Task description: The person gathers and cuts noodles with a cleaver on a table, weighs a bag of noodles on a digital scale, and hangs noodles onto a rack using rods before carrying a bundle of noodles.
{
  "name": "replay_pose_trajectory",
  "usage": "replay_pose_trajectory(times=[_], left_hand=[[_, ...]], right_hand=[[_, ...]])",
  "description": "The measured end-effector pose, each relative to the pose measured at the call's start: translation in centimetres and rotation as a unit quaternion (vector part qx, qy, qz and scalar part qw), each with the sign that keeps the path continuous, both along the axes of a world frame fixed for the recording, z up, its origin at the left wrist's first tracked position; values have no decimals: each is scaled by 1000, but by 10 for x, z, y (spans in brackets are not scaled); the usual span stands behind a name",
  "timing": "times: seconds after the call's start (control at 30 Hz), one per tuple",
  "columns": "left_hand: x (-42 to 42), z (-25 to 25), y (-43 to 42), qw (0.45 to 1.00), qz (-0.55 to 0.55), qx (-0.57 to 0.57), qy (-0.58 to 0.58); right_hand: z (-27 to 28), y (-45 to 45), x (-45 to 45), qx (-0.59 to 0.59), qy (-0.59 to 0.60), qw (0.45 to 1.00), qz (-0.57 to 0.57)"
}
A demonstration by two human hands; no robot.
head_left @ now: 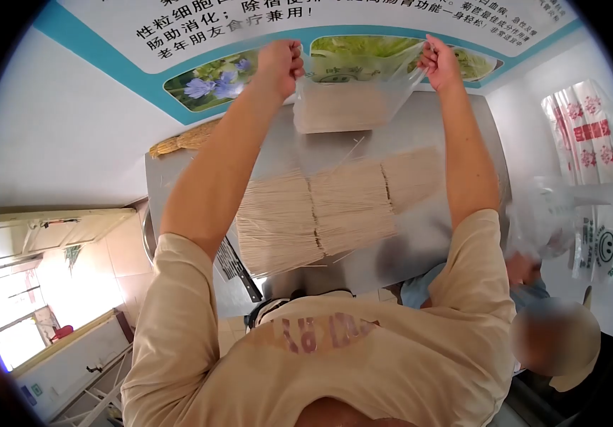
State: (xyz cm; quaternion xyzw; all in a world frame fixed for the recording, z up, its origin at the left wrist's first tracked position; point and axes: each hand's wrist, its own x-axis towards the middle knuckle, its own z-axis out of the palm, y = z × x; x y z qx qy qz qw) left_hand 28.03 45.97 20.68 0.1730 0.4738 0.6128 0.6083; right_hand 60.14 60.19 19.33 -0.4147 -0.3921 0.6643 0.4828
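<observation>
At 10 o'clock from the noodles (349, 196) on the surface (420, 240) lies a broom (184, 140); at 8, a knife (236, 272). Toward 12, the left hand (280, 67) is a fist on one side of a clear bag (394, 87), with a pale bundle (340, 110) inside; whether the bag touches the surface, I cannot tell. At 1, the right hand (439, 64) pinches its other top corner. The step appears to be spreading the bag's top; the next move probably calls for even tension.
</observation>
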Motion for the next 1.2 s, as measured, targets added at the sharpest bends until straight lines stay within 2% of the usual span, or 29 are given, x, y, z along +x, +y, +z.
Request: replay_pose_trajectory(times=[0.1, 0.2, 0.33, 0.53, 0.6, 0.63, 0.67, 0.7, 0.73, 0.77, 0.8, 0.87, 0.93, 0.97, 1.0, 1.07, 1.1, 1.13, 1.17, 1.2], left_hand=[[14, -38, -15, 998, 6, -63, -17], [19, -72, -36, 996, 30, -83, -33], [22, -92, -58, 994, 41, -75, -63], [19, -107, -67, 993, 16, -112, 30], [13, -112, -73, 977, -28, -122, 173], [11, -115, -77, 977, -27, -121, 173], [10, -120, -84, 972, -9, -101, 211], [8, -124, -92, 965, 9, -82, 247], [7, -125, -104, 966, 10, -83, 246], [6, -127, -123, 963, 39, -31, 263], [4, -128, -145, 958, 67, 22, 279], [-7, -159, -199, 906, 45, 108, 406], [-1, -158, -277, 857, 14, 50, 512], [-1, -173, -320, 875, -17, -33, 482], [-1, -189, -364, 818, -45, -52, 572], [3, -208, -449, 811, -85, -124, 565], [3, -226, -489, 836, -64, -162, 521], [1, -248, -528, 856, -44, -206, 472], [-2, -271, -569, 846, -21, -225, 482], [1, -269, -597, 855, 8, -226, 466]], right_hand=[[-43, 2, 20, -35, -5, 999, 1], [-64, -18, 31, -72, -22, 997, -6], [-82, -54, 29, -47, -54, 995, -63], [-94, -90, 20, 42, -188, 977, -87], [-96, -106, 15, 147, -275, 943, -116], [-97, -114, 11, 148, -275, 943, -116], [-100, -125, 8, 242, -359, 875, -218], [-102, -139, 4, 329, -433, 779, -312], [-96, -157, -1, 329, -433, 779, -311], [-91, -181, -4, 313, -351, 828, -305], [-87, -208, -9, 293, -265, 869, -298], [-102, -259, -19, 265, -260, 891, -261], [-152, -316, -31, 157, -116, 968, -159], [-167, -350, -40, 142, -138, 974, -112], [-186, -382, -47, 127, -226, 964, -65], [-211, -442, -56, 52, -271, 960, 42], [-216, -456, -61, 51, -270, 960, 47], [-221, -476, -65, -3, -281, 948, 148], [-225, -505, -66, -63, -287, 921, 255], [-234, -532, -67, -86, -279, 915, 280]])
